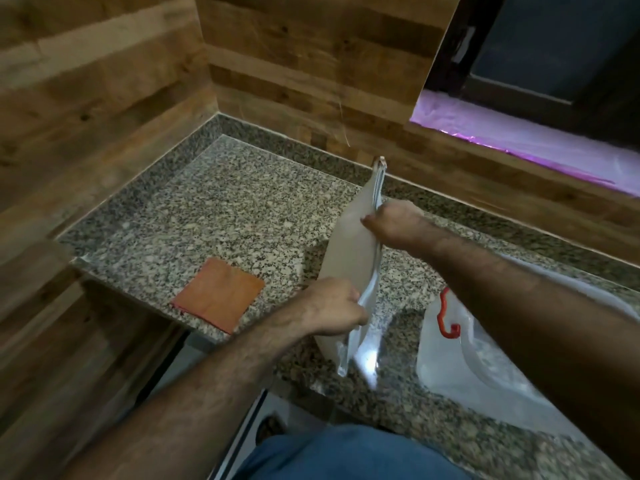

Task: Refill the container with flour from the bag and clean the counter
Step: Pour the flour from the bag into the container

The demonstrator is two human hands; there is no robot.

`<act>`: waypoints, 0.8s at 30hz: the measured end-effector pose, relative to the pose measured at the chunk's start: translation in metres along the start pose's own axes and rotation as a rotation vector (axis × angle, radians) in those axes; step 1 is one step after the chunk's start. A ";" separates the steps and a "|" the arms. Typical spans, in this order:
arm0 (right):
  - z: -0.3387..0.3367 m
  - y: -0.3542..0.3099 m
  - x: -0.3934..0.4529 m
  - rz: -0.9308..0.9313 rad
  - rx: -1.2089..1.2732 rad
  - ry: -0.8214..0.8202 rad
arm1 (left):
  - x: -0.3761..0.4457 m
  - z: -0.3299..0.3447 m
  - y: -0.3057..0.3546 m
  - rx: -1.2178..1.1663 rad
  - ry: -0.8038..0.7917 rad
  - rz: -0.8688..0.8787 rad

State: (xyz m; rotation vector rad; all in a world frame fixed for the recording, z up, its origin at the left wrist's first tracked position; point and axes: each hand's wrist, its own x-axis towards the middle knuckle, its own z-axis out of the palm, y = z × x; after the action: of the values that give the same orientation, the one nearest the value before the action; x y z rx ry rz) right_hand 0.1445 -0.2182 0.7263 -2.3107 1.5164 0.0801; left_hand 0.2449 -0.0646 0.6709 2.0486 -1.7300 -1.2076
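A clear plastic bag of flour (349, 258) stands upright on the granite counter (207, 216). My left hand (337, 304) pinches the bag's top edge at its near end. My right hand (394, 225) grips the same edge farther back, near the zip strip. To the right a clear plastic container with a red clasp (446, 318) rests on the counter, partly hidden under my right forearm. An orange cloth (218, 294), folded flat, lies to the left near the counter's front edge.
Wood-panelled walls close the counter on the left and at the back. A window sill covered with a purple-lit plastic sheet (519, 140) runs at the back right. The counter's front edge drops off below the cloth.
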 end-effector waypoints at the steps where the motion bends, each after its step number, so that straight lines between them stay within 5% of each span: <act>1: -0.011 -0.002 -0.007 -0.016 -0.035 0.031 | -0.004 0.000 0.007 0.002 0.007 0.023; 5: -0.060 -0.004 -0.030 -0.076 -0.060 0.161 | -0.026 -0.017 0.030 -0.072 0.175 0.106; 13: -0.189 -0.005 -0.078 -0.254 0.233 0.477 | -0.010 -0.112 0.054 -0.703 0.786 0.112; 17: -0.230 0.008 -0.102 -0.347 0.268 0.593 | 0.027 -0.151 0.076 -1.023 0.681 0.089; 24: -0.237 0.028 -0.125 -0.452 0.211 0.665 | 0.048 -0.164 0.134 -1.106 0.268 0.254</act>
State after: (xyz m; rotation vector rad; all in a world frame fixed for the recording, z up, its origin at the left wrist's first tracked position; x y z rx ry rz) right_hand 0.0303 -0.1986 0.9694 -2.5587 1.1198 -0.9985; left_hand 0.2583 -0.2023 0.8376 1.1929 -0.8116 -1.2845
